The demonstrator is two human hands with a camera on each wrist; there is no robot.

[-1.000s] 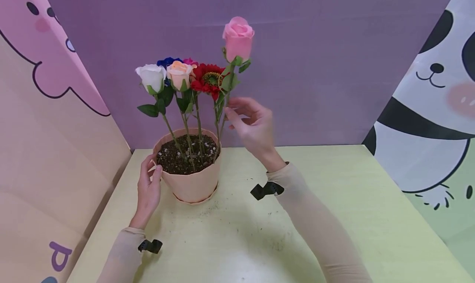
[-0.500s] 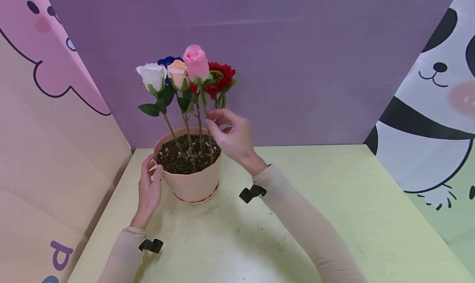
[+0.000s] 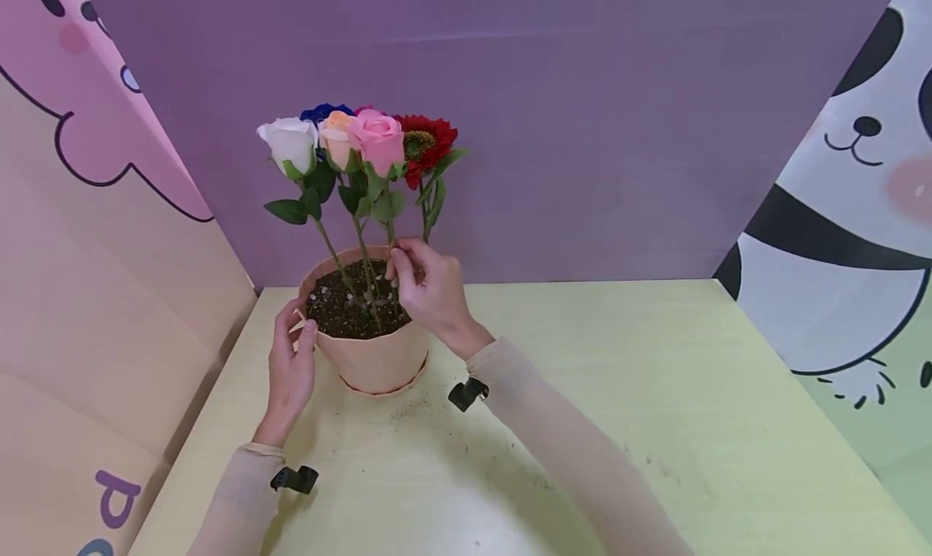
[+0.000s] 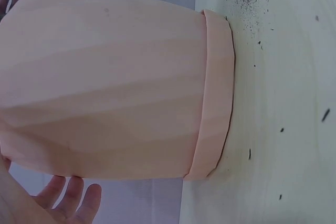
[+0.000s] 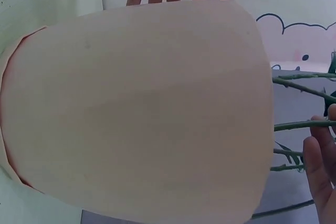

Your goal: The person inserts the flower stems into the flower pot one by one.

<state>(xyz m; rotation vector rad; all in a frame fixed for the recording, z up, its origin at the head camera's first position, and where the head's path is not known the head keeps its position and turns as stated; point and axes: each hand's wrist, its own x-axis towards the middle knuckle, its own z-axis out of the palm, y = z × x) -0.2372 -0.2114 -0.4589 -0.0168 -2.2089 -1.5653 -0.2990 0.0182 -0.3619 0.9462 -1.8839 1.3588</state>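
Observation:
A peach flower pot [image 3: 374,366] filled with dark soil stands on the table at left of centre in the head view. My right hand [image 3: 437,297] pinches the green stem of a pink rose [image 3: 379,142] just above the soil; the stem's lower end is hidden behind the fingers. My left hand [image 3: 291,378] rests against the pot's left side near the rim, its fingers fairly straight and touching the wall. In the left wrist view, fingertips [image 4: 76,198] touch the pot's side. The right wrist view shows the right hand [image 5: 323,166] beside a stem.
A white rose [image 3: 291,143], a peach rose [image 3: 337,139], a blue flower [image 3: 325,112] and a red flower [image 3: 429,143] stand in the same pot. Soil crumbs [image 3: 411,410] lie on the table [image 3: 655,378]. A purple wall [image 3: 619,135] rises behind it.
The right hand has moved left and down with the pink rose, from the pot's right edge to over the soil near the middle. The left hand stays at the pot.

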